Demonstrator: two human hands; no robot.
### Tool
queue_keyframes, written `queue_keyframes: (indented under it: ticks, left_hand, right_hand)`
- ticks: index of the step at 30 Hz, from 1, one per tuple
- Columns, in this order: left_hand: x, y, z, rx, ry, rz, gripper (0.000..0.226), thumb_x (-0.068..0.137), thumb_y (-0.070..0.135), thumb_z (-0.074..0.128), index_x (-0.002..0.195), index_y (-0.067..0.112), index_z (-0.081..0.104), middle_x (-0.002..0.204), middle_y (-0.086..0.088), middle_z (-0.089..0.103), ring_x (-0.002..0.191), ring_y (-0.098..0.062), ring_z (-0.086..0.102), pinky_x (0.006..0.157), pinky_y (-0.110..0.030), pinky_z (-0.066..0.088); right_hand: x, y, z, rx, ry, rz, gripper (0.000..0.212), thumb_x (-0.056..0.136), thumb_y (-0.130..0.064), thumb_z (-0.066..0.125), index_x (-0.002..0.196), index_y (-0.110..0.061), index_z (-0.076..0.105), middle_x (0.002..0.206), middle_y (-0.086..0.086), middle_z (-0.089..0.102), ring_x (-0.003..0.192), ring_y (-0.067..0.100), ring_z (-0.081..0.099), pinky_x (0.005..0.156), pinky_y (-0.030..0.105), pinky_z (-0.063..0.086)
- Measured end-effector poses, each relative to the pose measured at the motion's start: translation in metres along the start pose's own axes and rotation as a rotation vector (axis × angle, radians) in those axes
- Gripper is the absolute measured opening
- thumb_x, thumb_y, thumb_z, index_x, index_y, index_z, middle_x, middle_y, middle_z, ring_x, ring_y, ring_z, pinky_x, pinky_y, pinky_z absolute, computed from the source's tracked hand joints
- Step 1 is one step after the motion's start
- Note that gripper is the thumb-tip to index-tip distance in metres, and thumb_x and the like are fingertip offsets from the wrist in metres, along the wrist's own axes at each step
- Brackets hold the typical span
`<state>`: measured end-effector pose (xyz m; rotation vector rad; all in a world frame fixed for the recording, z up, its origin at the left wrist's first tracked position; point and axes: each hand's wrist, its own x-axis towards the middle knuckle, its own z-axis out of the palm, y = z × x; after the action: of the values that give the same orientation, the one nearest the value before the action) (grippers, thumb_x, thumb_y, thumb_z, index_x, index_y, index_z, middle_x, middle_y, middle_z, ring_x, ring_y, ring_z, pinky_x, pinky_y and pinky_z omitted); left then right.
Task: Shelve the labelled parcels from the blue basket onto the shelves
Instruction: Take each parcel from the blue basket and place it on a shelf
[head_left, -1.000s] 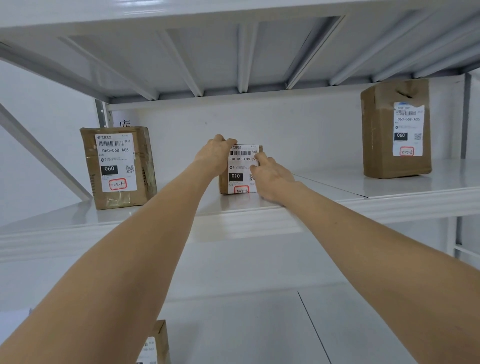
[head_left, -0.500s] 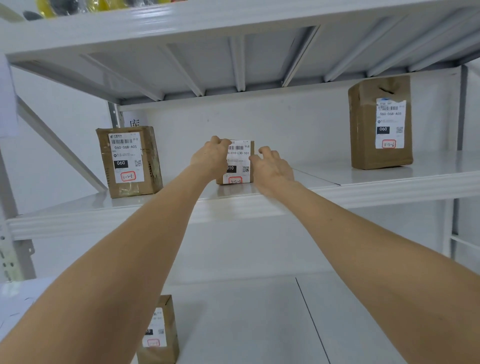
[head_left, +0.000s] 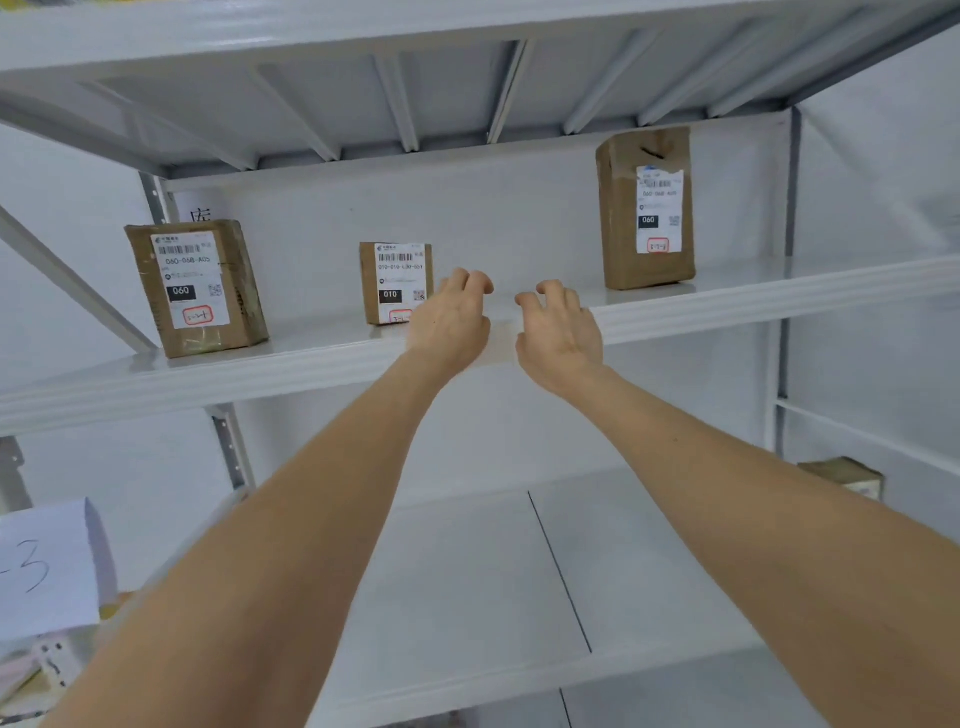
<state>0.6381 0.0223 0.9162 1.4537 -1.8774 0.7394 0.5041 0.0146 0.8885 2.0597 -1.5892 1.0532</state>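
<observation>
A small brown parcel labelled 010 (head_left: 395, 283) stands upright on the white upper shelf (head_left: 208, 371). My left hand (head_left: 451, 322) hangs just right of it with loosely curled fingers, holding nothing. My right hand (head_left: 558, 330) is beside the left one at the shelf's front edge, fingers also loosely curled and empty. Left on the same shelf stands a wider parcel labelled 060 (head_left: 195, 288). A tall parcel labelled 060 (head_left: 647, 208) stands at the right. The blue basket is out of view.
A lower shelf (head_left: 493, 587) lies beneath my forearms, with a brown parcel (head_left: 844, 475) at its far right. A paper sheet marked 3 (head_left: 49, 569) hangs at the left by the rack upright. Another shelf spans overhead.
Both hands have let go of the 010 parcel and drawn back to its right. The parcel now stands free on the shelf. The view has shifted.
</observation>
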Motion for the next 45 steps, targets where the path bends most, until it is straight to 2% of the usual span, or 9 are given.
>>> queue_keyframes:
  ticks: [4, 8, 12, 15, 20, 25, 33, 39, 45]
  left_hand:
    - [-0.033, 0.032, 0.012, -0.082, -0.078, 0.045, 0.036, 0.086, 0.005, 0.045, 0.121, 0.012, 0.048, 0.121, -0.006, 0.050, 0.111, -0.024, 0.048, 0.067, -0.036, 0.041]
    - [-0.075, 0.067, 0.032, -0.158, -0.266, 0.011, 0.037, 0.087, 0.007, 0.048, 0.123, 0.015, 0.045, 0.125, -0.005, 0.047, 0.113, -0.024, 0.048, 0.070, -0.032, 0.038]
    - [-0.118, 0.114, 0.060, -0.208, -0.458, 0.014, 0.038, 0.088, 0.012, 0.050, 0.126, 0.016, 0.044, 0.127, -0.005, 0.044, 0.113, -0.024, 0.049, 0.074, -0.033, 0.042]
    - [-0.147, 0.153, 0.080, -0.221, -0.565, 0.053, 0.039, 0.089, 0.013, 0.051, 0.127, 0.014, 0.043, 0.129, -0.008, 0.042, 0.115, -0.026, 0.048, 0.079, -0.036, 0.044]
    - [-0.182, 0.220, 0.117, -0.246, -0.695, 0.086, 0.041, 0.089, 0.012, 0.050, 0.129, 0.014, 0.041, 0.129, -0.007, 0.041, 0.115, -0.024, 0.047, 0.076, -0.033, 0.043]
    - [-0.208, 0.299, 0.167, -0.257, -0.805, 0.097, 0.040, 0.089, 0.012, 0.050, 0.128, 0.014, 0.041, 0.129, -0.008, 0.041, 0.117, -0.025, 0.046, 0.082, -0.036, 0.045]
    - [-0.250, 0.454, 0.262, -0.295, -1.037, 0.031, 0.041, 0.089, 0.012, 0.050, 0.129, 0.010, 0.040, 0.130, -0.013, 0.039, 0.118, -0.030, 0.045, 0.092, -0.042, 0.044]
    - [-0.290, 0.530, 0.324, -0.312, -1.144, 0.046, 0.038, 0.090, 0.011, 0.049, 0.127, 0.010, 0.042, 0.126, -0.012, 0.043, 0.112, -0.028, 0.048, 0.082, -0.039, 0.044]
    - [-0.325, 0.570, 0.399, -0.303, -1.275, 0.026, 0.034, 0.092, 0.011, 0.048, 0.125, 0.008, 0.042, 0.125, -0.012, 0.043, 0.110, -0.029, 0.049, 0.082, -0.039, 0.046]
  right_hand:
    - [-0.044, 0.020, -0.009, -0.042, -0.059, 0.077, 0.052, 0.090, -0.012, 0.051, 0.140, -0.017, 0.038, 0.145, 0.008, 0.030, 0.135, 0.025, 0.028, 0.099, 0.035, 0.034]
    - [-0.100, 0.045, -0.012, -0.094, -0.134, 0.142, 0.051, 0.091, -0.015, 0.052, 0.140, -0.017, 0.038, 0.145, 0.008, 0.030, 0.134, 0.026, 0.028, 0.099, 0.035, 0.033]
    - [-0.158, 0.083, -0.013, -0.148, -0.218, 0.215, 0.050, 0.090, -0.015, 0.052, 0.138, -0.017, 0.040, 0.143, 0.008, 0.031, 0.133, 0.025, 0.029, 0.098, 0.034, 0.034]
    - [-0.196, 0.115, -0.011, -0.165, -0.266, 0.263, 0.048, 0.089, -0.015, 0.053, 0.136, -0.016, 0.042, 0.140, 0.009, 0.034, 0.131, 0.026, 0.031, 0.098, 0.036, 0.036]
    - [-0.252, 0.173, -0.001, -0.153, -0.341, 0.351, 0.048, 0.089, -0.014, 0.055, 0.135, -0.016, 0.044, 0.138, 0.010, 0.036, 0.128, 0.027, 0.035, 0.096, 0.036, 0.038]
    - [-0.297, 0.256, 0.012, -0.133, -0.453, 0.421, 0.048, 0.090, -0.015, 0.055, 0.136, -0.018, 0.040, 0.139, 0.008, 0.034, 0.129, 0.025, 0.032, 0.097, 0.035, 0.038]
    - [-0.377, 0.429, 0.023, -0.083, -0.665, 0.445, 0.049, 0.091, -0.014, 0.050, 0.139, -0.015, 0.037, 0.139, 0.010, 0.033, 0.130, 0.027, 0.030, 0.102, 0.034, 0.032]
    - [-0.433, 0.519, 0.048, -0.084, -0.784, 0.505, 0.048, 0.092, -0.019, 0.053, 0.137, -0.015, 0.037, 0.137, 0.010, 0.034, 0.128, 0.027, 0.033, 0.099, 0.036, 0.038]
    - [-0.473, 0.584, 0.103, -0.073, -0.919, 0.539, 0.046, 0.094, -0.021, 0.051, 0.137, -0.015, 0.036, 0.141, 0.011, 0.033, 0.129, 0.028, 0.033, 0.097, 0.036, 0.042]
